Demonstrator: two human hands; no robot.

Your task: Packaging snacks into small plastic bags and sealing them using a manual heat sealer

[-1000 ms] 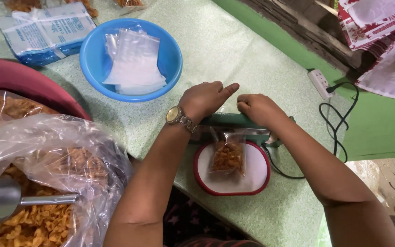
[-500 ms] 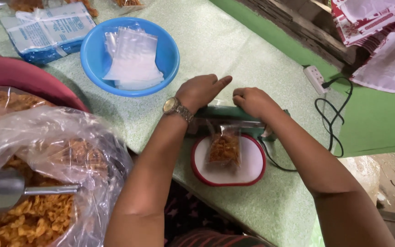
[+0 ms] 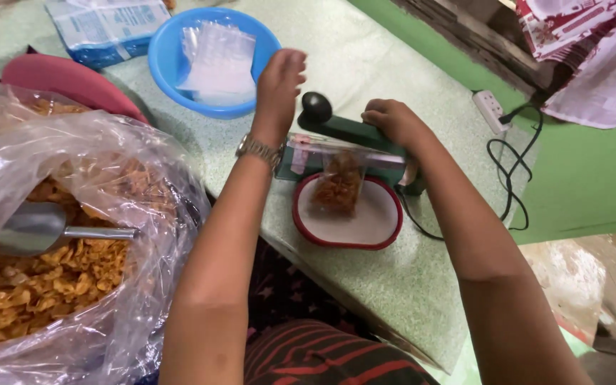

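- On the green sealer, the right hand rests curled over its arm, maybe pressing.
- Left hand hangs above, fingers loosely open, empty.
- Small snack bag lies on the red-rimmed lid, top edge at the sealer.

A blue plastic bowl stands on the pale green speckled tabletop, holding a stack of empty clear bags. Beyond it, at the far edge, lies a blue-and-white wrapped pack. A pink basin sits just beside the bowl. Nearer, a large clear plastic sack is full of orange-brown fried snacks, with a metal scoop lying in them. On the far right, a white power strip rests near the table's edge, a black cable looping from it. A red-and-white patterned cloth hangs above the green wall.
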